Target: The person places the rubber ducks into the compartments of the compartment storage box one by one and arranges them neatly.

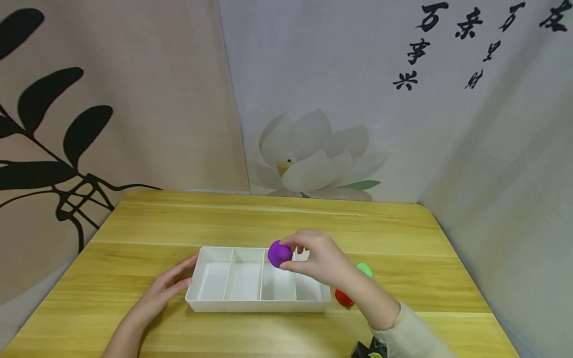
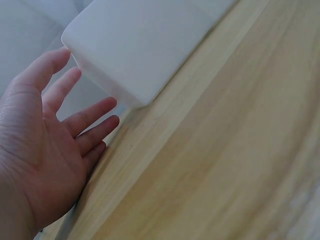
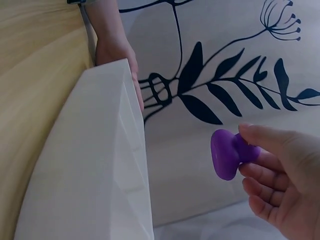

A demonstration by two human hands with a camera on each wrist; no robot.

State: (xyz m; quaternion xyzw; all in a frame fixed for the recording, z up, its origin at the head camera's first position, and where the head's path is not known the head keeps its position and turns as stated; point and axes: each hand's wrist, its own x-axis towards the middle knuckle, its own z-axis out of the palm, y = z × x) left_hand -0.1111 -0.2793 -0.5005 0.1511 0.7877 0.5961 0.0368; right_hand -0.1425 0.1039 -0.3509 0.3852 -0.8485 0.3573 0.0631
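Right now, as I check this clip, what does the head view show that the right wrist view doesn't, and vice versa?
Only the head view shows the red item, the green item, the lotus print and the dark written characters. Only the right wrist view shows the seed-head flower print. Both show the right hand pinching the purple piece, the left hand at the white tray, the wooden table and dark leaf prints.

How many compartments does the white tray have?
4, in a row: leftmost compartment, second compartment, third compartment partly behind the purple object, and rightmost compartment partly behind the right hand.
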